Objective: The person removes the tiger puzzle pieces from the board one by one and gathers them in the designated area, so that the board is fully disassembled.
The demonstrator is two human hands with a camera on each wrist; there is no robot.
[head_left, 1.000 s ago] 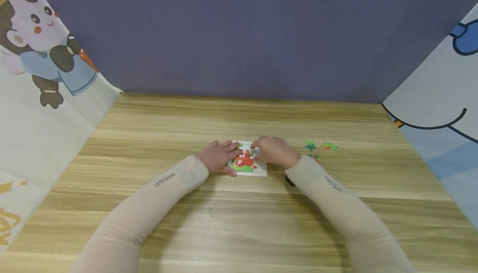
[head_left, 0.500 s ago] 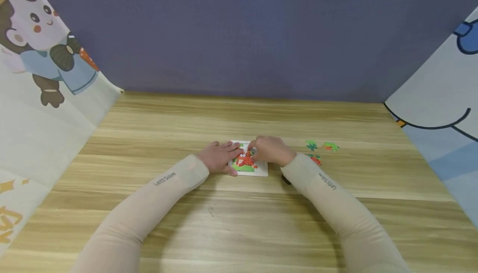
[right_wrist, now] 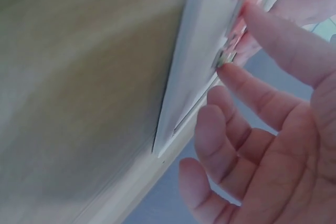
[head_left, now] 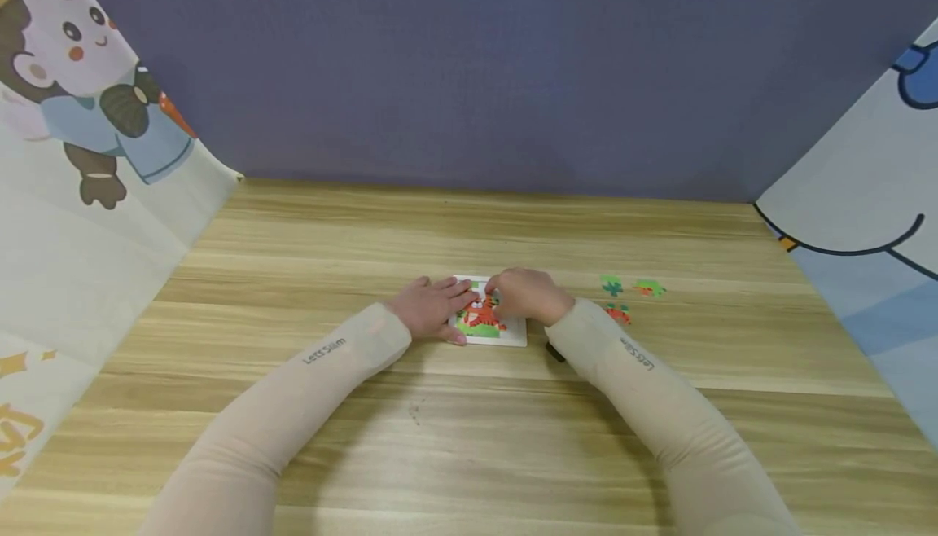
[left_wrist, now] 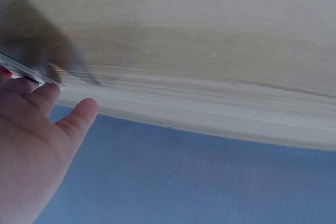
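Observation:
A white-framed jigsaw puzzle point(head_left: 479, 329) with an orange tiger on green lies on the table in the head view. My left hand point(head_left: 425, 308) rests on its left side, fingers straight and spread. Over its upper right part is my right hand point(head_left: 529, 295). In the right wrist view, the thumb and index finger of that hand point(right_wrist: 283, 124) pinch a small red and green puzzle piece point(right_wrist: 229, 51) at the puzzle's surface; the other fingers are loosely bent. The fingers partly hide the piece. The left wrist view shows the left hand point(left_wrist: 37, 140) at the frame's edge.
To the right lie loose puzzle pieces: a green one point(head_left: 611, 285), a green and orange one point(head_left: 650, 287), and a red one point(head_left: 619, 314) beside the right sleeve. A dark blue wall point(head_left: 498, 72) rises behind the wooden table point(head_left: 440, 454).
My right hand and forearm have shifted slightly left over the puzzle, uncovering more of the red piece by the sleeve. My left hand has stayed in place.

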